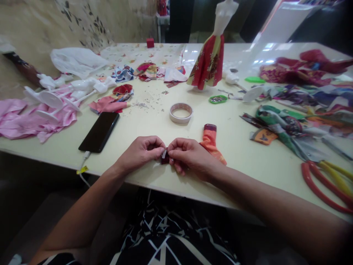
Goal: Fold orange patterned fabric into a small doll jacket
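Near the table's front edge, my left hand (145,149) pinches a small white strip, probably tape, at a small dark maroon piece of fabric (164,159). My right hand (190,154) is closed on the other side of that fabric, its thumb and forefinger pressed together. The fingers hide most of the piece. Just beyond my right wrist lies an orange fabric piece (211,140) with a dark maroon band at its top. A roll of white tape (181,112) lies flat ahead of my hands.
A black phone (99,131) with a cable lies left. A small mannequin (217,44) in a red and yellow skirt stands at the back. Scissors with red and yellow handles (321,180) and fabric scraps (292,121) are right. White stands (55,99) lie on pink cloth (16,117).
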The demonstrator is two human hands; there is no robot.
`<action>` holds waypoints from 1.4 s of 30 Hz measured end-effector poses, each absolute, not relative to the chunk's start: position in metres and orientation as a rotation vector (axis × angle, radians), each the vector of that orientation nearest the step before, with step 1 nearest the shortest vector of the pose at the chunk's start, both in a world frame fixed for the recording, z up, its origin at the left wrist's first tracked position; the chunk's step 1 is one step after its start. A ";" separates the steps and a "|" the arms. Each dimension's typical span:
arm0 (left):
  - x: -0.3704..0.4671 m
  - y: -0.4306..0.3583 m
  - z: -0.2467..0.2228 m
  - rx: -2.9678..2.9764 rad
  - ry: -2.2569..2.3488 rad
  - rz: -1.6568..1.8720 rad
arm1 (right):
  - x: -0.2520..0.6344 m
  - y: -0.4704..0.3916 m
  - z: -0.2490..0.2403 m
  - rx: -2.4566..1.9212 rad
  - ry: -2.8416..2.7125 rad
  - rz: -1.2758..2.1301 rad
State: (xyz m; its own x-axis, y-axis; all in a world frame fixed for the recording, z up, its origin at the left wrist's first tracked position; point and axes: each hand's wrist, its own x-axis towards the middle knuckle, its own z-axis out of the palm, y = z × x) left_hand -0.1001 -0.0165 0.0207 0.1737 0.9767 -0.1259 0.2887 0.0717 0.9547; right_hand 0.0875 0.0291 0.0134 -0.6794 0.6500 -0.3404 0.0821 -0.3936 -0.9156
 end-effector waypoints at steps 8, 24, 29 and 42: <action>-0.099 -0.016 0.016 1.373 1.276 0.906 | 0.088 0.025 0.016 -0.962 -1.687 1.814; -0.097 -0.017 0.012 1.417 1.140 0.929 | 0.086 0.029 0.005 -0.825 -2.073 1.203; -0.096 -0.018 0.013 1.450 1.132 0.898 | 0.085 0.028 0.006 -0.839 -2.042 1.263; -0.101 -0.016 0.017 1.468 1.399 0.972 | 0.085 0.026 0.011 -0.915 -1.958 1.366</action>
State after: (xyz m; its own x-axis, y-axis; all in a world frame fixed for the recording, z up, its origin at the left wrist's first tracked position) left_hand -0.1006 -0.0156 0.0172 0.0667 0.9975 -0.0253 0.3243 0.0023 0.9460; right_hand 0.0853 0.0263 0.0113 -0.5989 0.7976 0.0720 0.2078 0.2416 -0.9479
